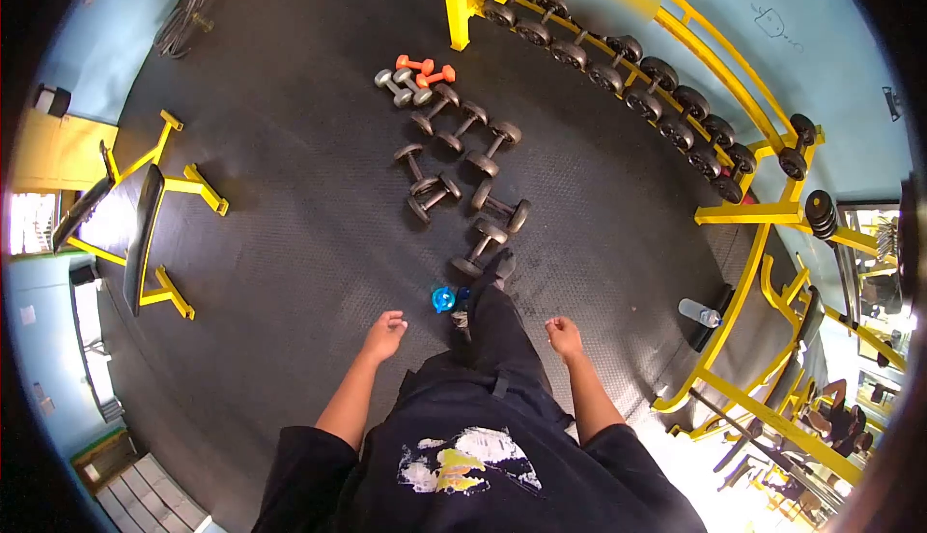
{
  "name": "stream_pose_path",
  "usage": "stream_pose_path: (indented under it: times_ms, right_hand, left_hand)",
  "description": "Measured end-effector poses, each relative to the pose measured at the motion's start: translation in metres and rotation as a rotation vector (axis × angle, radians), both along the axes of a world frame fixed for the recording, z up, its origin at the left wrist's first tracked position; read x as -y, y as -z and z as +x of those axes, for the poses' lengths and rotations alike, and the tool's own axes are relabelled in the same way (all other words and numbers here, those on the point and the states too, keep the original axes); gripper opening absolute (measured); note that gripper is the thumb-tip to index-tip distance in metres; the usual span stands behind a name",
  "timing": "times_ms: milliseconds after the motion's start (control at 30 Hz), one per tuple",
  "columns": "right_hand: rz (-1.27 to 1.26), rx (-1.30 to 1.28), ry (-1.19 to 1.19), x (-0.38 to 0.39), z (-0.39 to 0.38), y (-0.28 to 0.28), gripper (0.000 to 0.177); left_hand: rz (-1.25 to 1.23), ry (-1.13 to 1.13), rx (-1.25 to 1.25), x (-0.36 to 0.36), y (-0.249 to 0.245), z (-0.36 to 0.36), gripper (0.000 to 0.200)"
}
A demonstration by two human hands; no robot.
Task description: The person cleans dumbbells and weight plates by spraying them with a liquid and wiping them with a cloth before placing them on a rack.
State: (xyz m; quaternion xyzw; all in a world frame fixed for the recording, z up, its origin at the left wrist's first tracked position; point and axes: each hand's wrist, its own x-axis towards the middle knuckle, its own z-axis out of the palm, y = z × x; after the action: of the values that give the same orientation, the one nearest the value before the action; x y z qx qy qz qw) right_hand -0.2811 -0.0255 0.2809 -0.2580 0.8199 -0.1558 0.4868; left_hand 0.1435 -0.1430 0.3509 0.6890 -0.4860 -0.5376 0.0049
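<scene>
we wear a loose black t-shirt [541, 480] with short sleeves that end near the elbows, and on its chest sits a blotchy printed graphic [463, 461] in white with patches of yellow and a few dark details, too distorted to read as a picture. below the shirt we wear black trousers [494, 335] with a small dark strap or loop at the waist, and one dark shoe [500, 265] shows beyond the leg. our forearms, left hand [384, 332] and right hand [563, 335] are bare.
</scene>
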Motion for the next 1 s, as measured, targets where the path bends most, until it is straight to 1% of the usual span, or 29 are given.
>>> stream_pose_path:
  times_ms: [33,100,133,200,267,333,400,467,500,533,600,633,667,733,767,800,867,900,933,1000]
  right_hand:
    - [0.011,0.010,0.011,0.010,0.001,0.010,0.028]
    - [0.073,0.082,0.029,0.040,0.002,0.026,0.032]
    - [0.088,0.091,0.040,0.058,0.005,0.022,0.032]
    - [0.179,-0.046,-0.194,0.098,0.006,0.019,0.034]
    - [0.191,0.009,-0.193,0.132,0.007,0.028,0.036]
    - [0.200,-0.071,-0.211,0.166,0.014,0.037,0.037]
    - [0.215,-0.069,-0.212,0.202,0.020,0.043,0.037]
    - [0.226,-0.066,-0.223,0.242,0.024,0.067,0.036]
    - [0.191,-0.040,-0.209,0.259,0.027,0.086,0.036]
    - [0.159,-0.013,-0.192,0.276,0.031,0.106,0.036]
    - [0.089,-0.070,-0.117,0.317,0.041,0.156,0.033]
    - [0.055,-0.073,-0.079,0.340,0.039,0.192,0.030]
    - [0.034,-0.068,-0.050,0.357,0.038,0.227,0.028]
    - [-0.047,-0.043,0.066,0.407,0.036,0.280,0.026]
    - [-0.010,-0.014,0.160,0.439,0.034,0.298,0.030]
    - [0.036,0.015,0.257,0.465,0.034,0.321,0.035]
    - [0.026,-0.102,0.196,0.504,0.023,0.391,0.036]
    - [-0.013,-0.116,0.210,0.522,0.022,0.410,0.038]
    - [-0.057,-0.127,0.218,0.545,0.022,0.424,0.041]
    - [0.055,-0.269,0.070,0.580,0.012,0.456,0.036]
  left_hand:
    - [-0.005,-0.027,-0.041,0.014,0.000,-0.005,0.041]
    - [0.002,-0.044,-0.038,0.044,-0.009,-0.014,0.042]
    - [0.008,-0.070,-0.044,0.057,-0.013,-0.015,0.042]
    - [-0.008,-0.083,-0.058,0.086,-0.011,-0.018,0.041]
    - [-0.023,-0.096,-0.072,0.117,-0.007,-0.021,0.041]
    - [-0.038,-0.106,-0.078,0.151,0.000,-0.025,0.040]
    - [-0.002,-0.111,-0.073,0.180,0.020,-0.027,0.040]
    - [-0.004,-0.099,-0.187,0.210,0.059,-0.025,0.041]
    - [0.029,-0.051,-0.187,0.233,0.066,-0.033,0.041]
    - [0.052,-0.051,-0.187,0.253,0.089,-0.035,0.041]
    - [0.073,0.058,-0.177,0.291,0.144,-0.040,0.042]
    - [0.056,0.073,-0.189,0.307,0.180,-0.041,0.041]
    - [0.088,0.078,-0.187,0.318,0.204,-0.044,0.041]
    - [0.095,0.070,-0.173,0.348,0.248,-0.057,0.040]
    - [0.065,0.061,-0.257,0.349,0.280,-0.057,0.038]
    - [0.105,0.065,-0.245,0.345,0.297,-0.058,0.038]
    - [0.104,-0.064,-0.387,0.351,0.315,-0.068,0.037]
    - [0.186,-0.044,-0.378,0.349,0.320,-0.064,0.039]
    - [0.206,-0.054,-0.365,0.354,0.319,-0.066,0.039]
    - [0.242,0.339,-0.123,0.377,0.305,-0.074,0.041]
